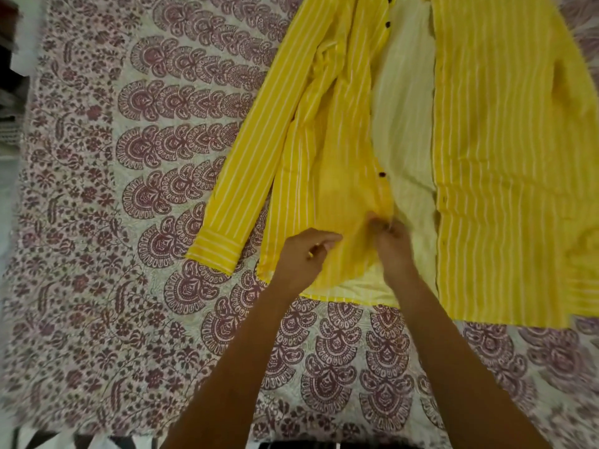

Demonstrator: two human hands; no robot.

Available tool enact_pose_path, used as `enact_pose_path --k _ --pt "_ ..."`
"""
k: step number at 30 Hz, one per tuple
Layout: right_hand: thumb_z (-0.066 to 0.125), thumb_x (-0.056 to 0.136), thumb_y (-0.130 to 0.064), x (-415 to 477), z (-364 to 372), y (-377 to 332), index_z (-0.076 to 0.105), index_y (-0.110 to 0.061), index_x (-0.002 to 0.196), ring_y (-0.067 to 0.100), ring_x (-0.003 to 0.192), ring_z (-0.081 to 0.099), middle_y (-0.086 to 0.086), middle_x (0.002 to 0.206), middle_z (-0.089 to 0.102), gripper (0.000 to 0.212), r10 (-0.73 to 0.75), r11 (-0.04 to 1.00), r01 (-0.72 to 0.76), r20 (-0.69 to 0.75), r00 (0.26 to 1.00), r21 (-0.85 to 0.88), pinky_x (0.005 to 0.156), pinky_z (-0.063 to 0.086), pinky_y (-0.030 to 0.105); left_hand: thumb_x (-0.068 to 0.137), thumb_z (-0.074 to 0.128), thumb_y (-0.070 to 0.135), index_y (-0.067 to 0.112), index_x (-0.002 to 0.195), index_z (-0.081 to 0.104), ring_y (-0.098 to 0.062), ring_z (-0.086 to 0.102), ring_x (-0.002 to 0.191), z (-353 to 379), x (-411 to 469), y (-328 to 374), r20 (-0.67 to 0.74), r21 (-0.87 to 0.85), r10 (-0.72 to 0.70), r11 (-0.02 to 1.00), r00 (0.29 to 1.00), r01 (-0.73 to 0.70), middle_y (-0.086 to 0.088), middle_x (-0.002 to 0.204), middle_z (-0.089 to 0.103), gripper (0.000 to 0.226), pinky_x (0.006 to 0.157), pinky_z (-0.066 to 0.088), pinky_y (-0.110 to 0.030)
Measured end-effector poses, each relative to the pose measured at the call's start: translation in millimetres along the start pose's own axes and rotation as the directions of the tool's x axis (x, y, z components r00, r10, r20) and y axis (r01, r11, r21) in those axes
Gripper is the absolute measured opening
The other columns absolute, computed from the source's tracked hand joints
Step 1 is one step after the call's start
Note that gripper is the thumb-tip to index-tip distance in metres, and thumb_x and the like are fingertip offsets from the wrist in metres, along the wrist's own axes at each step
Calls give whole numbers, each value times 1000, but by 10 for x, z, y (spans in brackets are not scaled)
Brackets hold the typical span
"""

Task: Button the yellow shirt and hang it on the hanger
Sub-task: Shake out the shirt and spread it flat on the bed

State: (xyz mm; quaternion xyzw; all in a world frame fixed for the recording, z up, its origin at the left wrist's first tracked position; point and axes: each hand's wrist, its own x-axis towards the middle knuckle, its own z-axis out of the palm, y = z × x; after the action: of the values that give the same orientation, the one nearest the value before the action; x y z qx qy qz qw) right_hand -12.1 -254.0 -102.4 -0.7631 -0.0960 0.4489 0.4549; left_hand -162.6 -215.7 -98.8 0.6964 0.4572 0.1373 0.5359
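Yellow shirt (pixel 502 157), light cloth with thin white stripes, lies unbuttoned and spread front-up on the cream bedspread printed with maroon paisley fans (pixel 129 222). It sits over toward the bedspread's far right corner, hem pointing at the near edge. Both front panels are thrown apart, and the pale inside of the back (pixel 402 124) shows between them. The long striped sleeve (pixel 246 163) runs down beside the button panel, its cuff (pixel 215 251) flat on the bedspread, out toward the middle.

Small dark round buttons (pixel 382 173) dot the inner edge of that panel, two more visible up near the far edge. Across the pale gap, the other panel carries its buttonholes (pixel 442 199) along its inner edge, well apart from the buttons.

Down near the hem, both bare arms reach in from the near edge. The right hand (pixel 393 247) is blurred, but its fingertips are bunched together, pinching the button edge of the shirt, and the cloth puckers up toward them. The left hand (pixel 304 254) lies on the same panel just beside it, thumb stretched toward the right hand, fingers curled under. Whether those fingers grip cloth or only rest on it, I cannot tell.
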Motion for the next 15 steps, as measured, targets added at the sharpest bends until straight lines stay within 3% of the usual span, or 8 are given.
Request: enact_pose_path --k 2,3,4,5,8,10,12,15 --pt "45 95 -10 79 -287 -26 57 -23 71 6 56 48 -7 63 52 30 35 981 9 -222 974 192 52 42 18 87 48 -5 13 105 67 -18 62 90 -38 -13 -128 -228 78 -111 988 967 132 -5 100 67 31 66 46 -12" --pt "45 95 -11 129 -447 1 58 -23 69 8 58 49 -8 62 51 32 21 975 53 -326 945 217 56 43 22 87 50 -1 16 106 66 -20 63 93 -61 -16 -203 -304 144 -167 965 938 219 -4 105 66 30 71 50 -23" --pt "49 94 -14 185 -561 33 59 -22 75 12 63 50 -6 67 53 23 -24 992 71 -400 916 103 62 41 26 87 53 5 18 109 64 -23 61 98 -95 -8 -292 -331 210 -210 934 920 289 -5 112 63 28 76 52 -32" --pt "55 90 -19 199 -648 49 60 -19 87 15 69 51 -3 74 55 6 -60 998 52 -401 914 -32 67 41 29 86 58 13 20 113 62 -25 58 105 -119 -7 -369 -299 262 -248 907 921 330 -6 120 59 28 82 51 -37" --pt "69 80 -30 219 -738 246 56 -9 113 25 85 57 8 96 61 41 68 958 -125 -218 974 -258 75 44 37 78 70 35 23 128 49 -26 39 126 -111 -67 -499 -9 487 -259 843 966 230 -7 136 41 56 97 41 -45" --pt "70 79 -28 174 -720 361 58 -6 113 31 99 59 13 106 63 42 152 902 -190 -127 980 -387 81 47 40 76 71 37 26 132 44 -27 33 130 -94 -137 -556 96 685 -210 723 973 88 -7 139 36 63 98 38 -48" --pt "67 77 -34 91 -688 445 58 -2 112 36 104 58 19 110 63 48 157 878 -215 -167 973 -427 81 43 38 77 71 28 24 125 52 -30 46 119 -112 -172 -597 80 739 -156 672 984 46 -10 130 46 52 86 45 -46" --pt "55 75 -45 -61 -669 516 53 1 120 40 110 54 25 119 58 64 127 906 -222 -270 954 -359 80 40 37 70 68 1 16 101 67 -32 66 70 -150 -172 -608 51 744 -50 668 997 -4 -14 92 65 34 51 50 -35"
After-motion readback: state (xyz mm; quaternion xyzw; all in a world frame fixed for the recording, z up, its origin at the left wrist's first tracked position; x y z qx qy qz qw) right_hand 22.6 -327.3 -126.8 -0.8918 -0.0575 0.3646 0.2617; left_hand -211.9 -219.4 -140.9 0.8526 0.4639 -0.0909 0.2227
